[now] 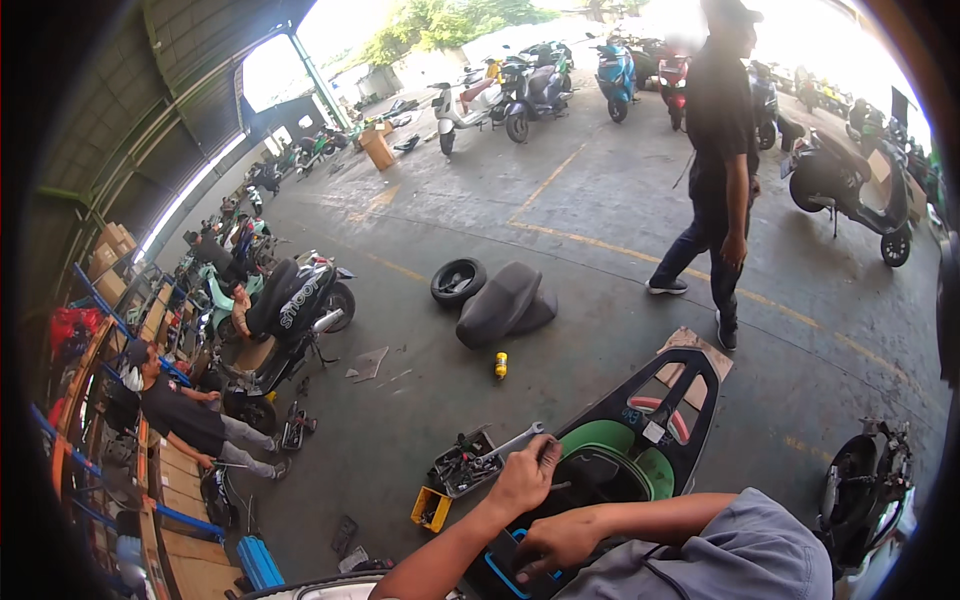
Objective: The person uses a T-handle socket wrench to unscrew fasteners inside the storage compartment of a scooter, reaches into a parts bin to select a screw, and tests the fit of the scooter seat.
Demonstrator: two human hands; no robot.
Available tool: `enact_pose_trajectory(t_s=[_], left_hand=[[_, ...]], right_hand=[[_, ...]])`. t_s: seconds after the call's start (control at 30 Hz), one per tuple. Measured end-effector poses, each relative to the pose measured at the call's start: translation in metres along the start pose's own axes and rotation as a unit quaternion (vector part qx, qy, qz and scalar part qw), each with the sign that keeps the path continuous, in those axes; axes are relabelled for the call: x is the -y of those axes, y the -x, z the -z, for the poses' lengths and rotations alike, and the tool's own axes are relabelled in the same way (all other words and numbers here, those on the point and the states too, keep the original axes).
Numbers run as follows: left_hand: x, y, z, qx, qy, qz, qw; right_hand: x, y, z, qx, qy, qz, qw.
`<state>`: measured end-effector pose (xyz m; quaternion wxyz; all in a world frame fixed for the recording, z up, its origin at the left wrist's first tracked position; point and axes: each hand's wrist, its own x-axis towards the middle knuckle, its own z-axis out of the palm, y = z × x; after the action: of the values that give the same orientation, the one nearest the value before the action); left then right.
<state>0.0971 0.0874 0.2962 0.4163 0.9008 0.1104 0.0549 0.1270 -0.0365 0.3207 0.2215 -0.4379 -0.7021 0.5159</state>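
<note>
My left hand [522, 478] is closed, fingers curled, above the scooter's dark body. A silver wrench [521, 437] shows at its fingers, jaw end up, and my hand seems to grip it. My right hand [562, 541] reaches in from the right, lower down, with bent fingers pointing into a dark opening edged in bright blue [492, 572]. What its fingertips hold, if anything, is hidden. In front of both hands is the scooter's black body panel [695, 372], with a green rounded part [600, 437] set in it. A thin dark rod [561, 487] pokes out beside my left hand.
A tool tray [466, 462] and a yellow bin [430, 509] stand on the floor at left. Beyond lie a yellow canister [501, 365], a scooter seat [500, 303] and a tyre [459, 282]. One person [722, 150] walks past; another [185, 410] is near shelving. Parked scooters surround the floor.
</note>
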Motion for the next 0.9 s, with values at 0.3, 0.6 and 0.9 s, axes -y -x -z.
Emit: enact_pose_trajectory(t_s=[0.3, 0.6, 0.9], left_hand=[[-0.019, 0.022, -0.024, 0.286, -0.192, -0.270, 0.899], [0.000, 0.075, -0.034, -0.037, -0.242, -0.306, 0.920], [0.100, 0.115, 0.004, -0.269, 0.069, -0.072, 0.958]], right_hand=[[-0.031, -0.034, 0.091, -0.202, 0.202, 0.217, 0.934], [-0.078, -0.044, 0.109, -0.246, 0.192, 0.026, 0.950], [-0.035, 0.083, 0.075, -0.301, 0.232, -0.136, 0.915]])
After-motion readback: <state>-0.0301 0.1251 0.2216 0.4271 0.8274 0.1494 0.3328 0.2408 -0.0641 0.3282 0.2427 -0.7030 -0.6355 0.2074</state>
